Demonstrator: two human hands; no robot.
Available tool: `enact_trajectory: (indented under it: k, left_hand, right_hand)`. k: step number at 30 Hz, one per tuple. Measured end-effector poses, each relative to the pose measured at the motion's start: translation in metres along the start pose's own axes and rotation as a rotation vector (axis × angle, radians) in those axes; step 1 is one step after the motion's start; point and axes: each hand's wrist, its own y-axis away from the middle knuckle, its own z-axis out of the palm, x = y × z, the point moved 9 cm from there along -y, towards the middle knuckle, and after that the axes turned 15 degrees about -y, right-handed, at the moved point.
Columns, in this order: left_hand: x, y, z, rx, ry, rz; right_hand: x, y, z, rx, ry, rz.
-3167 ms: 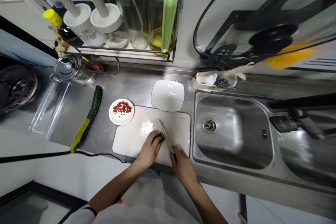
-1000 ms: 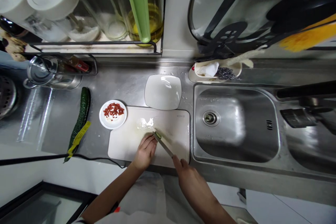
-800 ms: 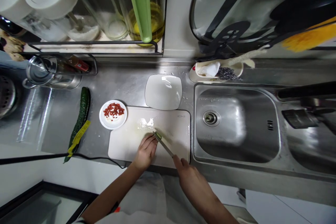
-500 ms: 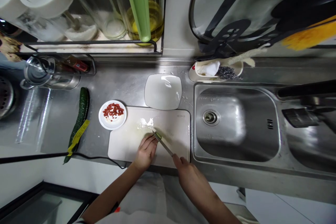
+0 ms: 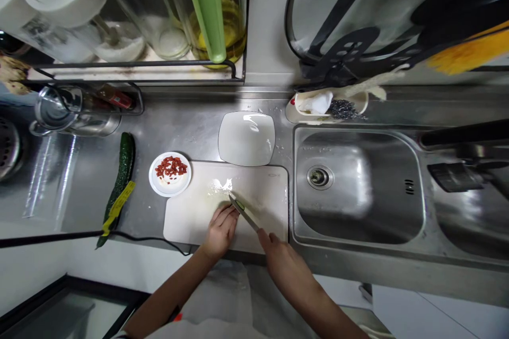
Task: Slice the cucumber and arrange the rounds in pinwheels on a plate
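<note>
While your right hand (image 5: pixel 278 255) sits closest in, its fingers are wrapped round the handle of the knife (image 5: pixel 246 215), so that one's firmly gripped. Your left hand (image 5: pixel 220 229) is at about 10 o'clock from it, fingers bunched and, as far as I can see, pinching the green piece (image 5: pixel 242 205); the underside of that hold is hidden.

What's changed: in the last half second your right hand and the blade have crept a touch toward 11 o'clock, while the left hand's basically stayed put. I'd read that as the blade being in mid-stroke right up against your fingertips, so watch those.

Knife's long axis runs slantwise, tip between 10 and 11, handle between 4 and 5. The green piece is over the middle of the cutting board (image 5: pixel 272 212), showing on the blade's 1 o'clock side; it looks stretched roughly along the blade, but too little shows to be sure.

Further out, the dish of red bits (image 5: pixel 155 184) overlaps the board's 10 o'clock corner, and the white plate (image 5: pixel 246 140) is just past its 12 o'clock edge.
</note>
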Motion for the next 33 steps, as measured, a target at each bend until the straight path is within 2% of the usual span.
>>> enact_trajectory:
  k: [7,20,29,33]
  left_hand:
    - [-0.001,0.001,0.002,-0.005,-0.007,-0.005]
    - [0.0,0.001,0.002,-0.001,-0.041,0.009]
    - [0.0,0.001,0.003,-0.007,-0.035,0.006]
    - [0.0,0.0,0.002,-0.021,-0.025,-0.001]
  right_hand:
    - [-0.002,-0.007,0.002,0.062,0.016,-0.024]
    - [-0.01,-0.018,-0.002,0.085,0.023,-0.039]
    - [0.002,-0.038,0.016,0.141,0.064,-0.05]
    - [0.004,-0.037,0.015,0.165,0.071,-0.052]
